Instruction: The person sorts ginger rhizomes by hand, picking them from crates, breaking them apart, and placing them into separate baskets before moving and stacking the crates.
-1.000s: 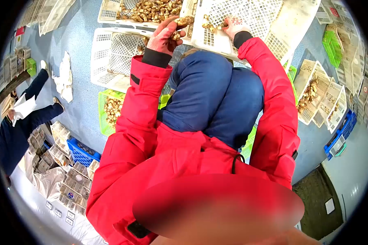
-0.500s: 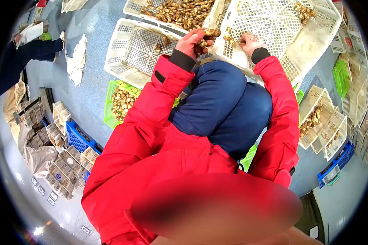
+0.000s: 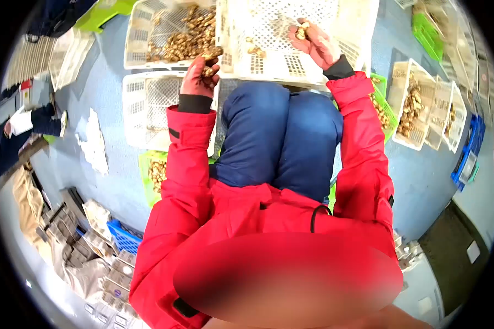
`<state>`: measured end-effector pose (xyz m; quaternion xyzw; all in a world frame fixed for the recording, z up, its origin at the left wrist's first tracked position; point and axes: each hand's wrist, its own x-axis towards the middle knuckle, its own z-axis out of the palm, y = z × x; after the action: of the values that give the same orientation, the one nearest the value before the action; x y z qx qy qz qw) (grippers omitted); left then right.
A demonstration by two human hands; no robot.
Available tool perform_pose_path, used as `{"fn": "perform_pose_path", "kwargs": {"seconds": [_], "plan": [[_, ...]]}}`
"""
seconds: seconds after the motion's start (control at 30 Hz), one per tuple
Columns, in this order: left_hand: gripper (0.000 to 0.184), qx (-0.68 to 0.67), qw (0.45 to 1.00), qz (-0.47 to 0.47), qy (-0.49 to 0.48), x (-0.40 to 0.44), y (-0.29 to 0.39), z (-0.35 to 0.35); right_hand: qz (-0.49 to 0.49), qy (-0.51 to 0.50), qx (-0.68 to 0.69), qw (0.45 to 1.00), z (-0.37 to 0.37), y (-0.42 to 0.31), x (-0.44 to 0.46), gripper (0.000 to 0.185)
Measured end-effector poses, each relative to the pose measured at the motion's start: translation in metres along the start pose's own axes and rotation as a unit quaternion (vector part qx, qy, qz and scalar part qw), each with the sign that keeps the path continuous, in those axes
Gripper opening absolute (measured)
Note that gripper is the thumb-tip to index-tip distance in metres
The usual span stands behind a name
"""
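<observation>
My left hand (image 3: 200, 79) is curled over the corner between two white crates, with a small brown bulb-like piece (image 3: 207, 72) in its fingers. Another brown piece shows at its fingertips; whether the hand grips that one too I cannot tell. My right hand (image 3: 319, 45), palm partly up, holds a cream-and-brown bulb-like piece (image 3: 302, 30) above the large white crate (image 3: 291, 78). A few similar pieces (image 3: 255, 51) lie in that crate. The white crate at the upper left (image 3: 130, 41) holds a heap of brown pieces (image 3: 189, 41).
A white crate (image 3: 127, 109) stands left of my knees. Green crates with more pieces flank me, at left (image 3: 144, 170) and right (image 3: 391, 107). White crates (image 3: 416, 141) with brown pieces stand farther right. A white cloth (image 3: 94, 143) lies on the blue floor; another person's legs (image 3: 45, 120) show beyond.
The view has shifted, bringing the heaped crate further into sight. My left hand has moved off the lower white crate toward the heap. My right hand has lifted and turned up with a piece in its fingers.
</observation>
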<state>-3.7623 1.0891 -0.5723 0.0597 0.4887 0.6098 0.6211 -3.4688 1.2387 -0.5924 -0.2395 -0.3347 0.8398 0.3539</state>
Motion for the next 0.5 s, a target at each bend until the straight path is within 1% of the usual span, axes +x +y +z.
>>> {"fn": "perform_pose_path", "kwargs": {"seconds": [0.03,0.07,0.13,0.17,0.2,0.23,0.27,0.33,0.37,0.43,0.47,0.5], "plan": [[0.028,-0.004,0.999,-0.023,-0.040,-0.001,0.001,-0.001,-0.027,-0.011,0.039,0.999,0.005,-0.006,-0.007,0.041],[0.028,0.006,1.000,-0.005,0.013,-0.009,0.005,0.015,-0.022,0.034,-0.029,0.999,0.004,-0.010,-0.010,0.038],[0.028,0.009,0.999,-0.020,0.025,-0.013,0.007,0.019,-0.029,0.061,-0.076,0.995,0.007,-0.014,-0.018,0.035],[0.028,-0.012,1.000,-0.020,-0.011,-0.013,0.006,0.015,-0.046,0.049,-0.081,0.994,0.001,-0.011,-0.023,0.034],[0.028,-0.036,0.998,-0.023,-0.049,-0.010,0.003,0.011,-0.039,0.071,-0.072,0.994,0.010,-0.019,-0.033,0.032],[0.026,-0.020,0.999,-0.025,0.001,-0.004,0.004,0.006,-0.055,0.066,-0.053,0.995,0.005,-0.014,-0.037,0.031],[0.025,-0.028,0.999,-0.035,-0.029,-0.004,0.006,0.006,-0.073,0.060,-0.035,0.995,-0.002,-0.008,-0.044,0.031],[0.023,-0.031,0.998,-0.045,-0.032,-0.007,0.007,0.008,-0.127,0.046,-0.046,0.990,-0.012,-0.003,-0.067,0.032],[0.023,-0.033,0.997,-0.047,-0.053,-0.005,0.007,0.005,-0.076,0.107,-0.030,0.991,-0.012,-0.006,-0.075,0.035],[0.024,-0.044,0.993,-0.053,-0.091,-0.001,0.006,0.000,-0.090,0.146,-0.011,0.985,-0.019,-0.008,-0.095,0.037],[0.024,-0.044,0.996,-0.048,-0.067,-0.009,0.008,0.011,-0.094,0.163,0.000,0.982,-0.022,-0.006,-0.106,0.038],[0.025,-0.041,0.994,-0.053,-0.083,-0.008,0.008,0.011,-0.114,0.186,-0.018,0.976,-0.024,-0.005,-0.114,0.039]]}}
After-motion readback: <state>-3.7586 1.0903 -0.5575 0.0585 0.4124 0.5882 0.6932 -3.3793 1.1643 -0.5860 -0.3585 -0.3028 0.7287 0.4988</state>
